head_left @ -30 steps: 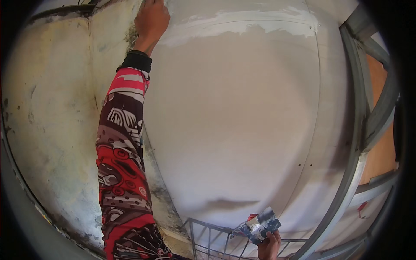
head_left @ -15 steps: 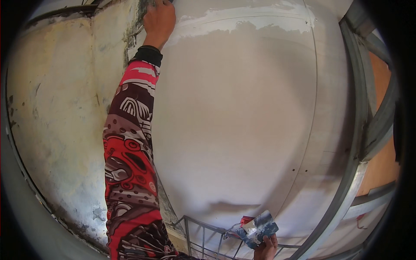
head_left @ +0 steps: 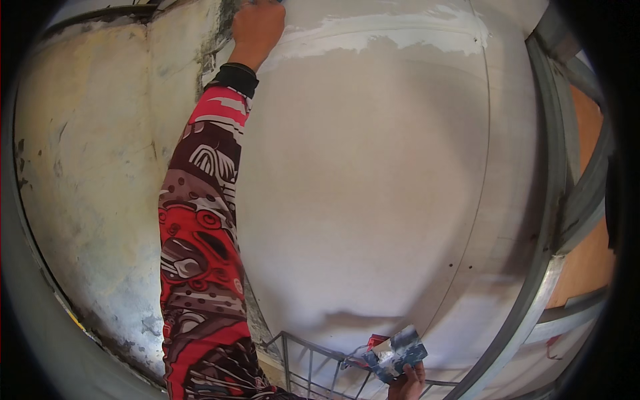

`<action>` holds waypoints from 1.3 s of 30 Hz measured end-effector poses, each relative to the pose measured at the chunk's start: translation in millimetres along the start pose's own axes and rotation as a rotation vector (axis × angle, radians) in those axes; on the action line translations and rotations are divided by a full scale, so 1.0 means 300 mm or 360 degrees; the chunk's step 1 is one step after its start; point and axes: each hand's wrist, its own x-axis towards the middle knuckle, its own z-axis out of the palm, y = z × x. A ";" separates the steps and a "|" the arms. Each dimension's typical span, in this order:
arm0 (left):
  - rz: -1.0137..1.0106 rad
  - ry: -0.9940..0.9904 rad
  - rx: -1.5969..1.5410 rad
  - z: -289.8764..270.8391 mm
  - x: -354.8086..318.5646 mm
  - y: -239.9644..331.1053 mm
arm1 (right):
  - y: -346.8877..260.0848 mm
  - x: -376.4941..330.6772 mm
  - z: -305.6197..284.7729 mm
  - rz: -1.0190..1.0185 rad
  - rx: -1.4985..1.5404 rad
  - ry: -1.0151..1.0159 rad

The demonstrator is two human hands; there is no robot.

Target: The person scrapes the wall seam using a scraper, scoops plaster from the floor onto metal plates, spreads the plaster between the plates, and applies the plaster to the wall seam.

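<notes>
A person's left hand [head_left: 259,32], at 11 o'clock, has slid toward 3 o'clock across a pale, flat wall panel [head_left: 360,167] in the past second, nearing a ragged white smear [head_left: 380,32] at 12 o'clock; its fingertips are cut off, so its grip cannot be told. At 5 o'clock, the right hand [head_left: 408,385] pinches flat, blue-grey, white-smeared plates [head_left: 398,353], much as before.

In my right fingers [head_left: 419,371] tilts a flat blue-grey plate [head_left: 399,355], smeared whitish — and high on the pale panel [head_left: 360,167] runs a ragged band of white paste [head_left: 347,38].
</notes>
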 end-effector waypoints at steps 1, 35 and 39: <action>0.0010 -0.0015 0.0088 0.014 -0.005 0.006 | 0.050 0.018 -0.032 -0.0148 -0.0218 -0.0023; 0.0819 -0.0839 0.0135 -0.073 -0.187 -0.123 | -0.083 -0.021 0.106 -0.0031 0.0174 0.0338; 0.0727 -0.0825 0.0161 -0.135 -0.152 -0.177 | 0.041 0.020 -0.019 -0.0646 -0.0952 0.0051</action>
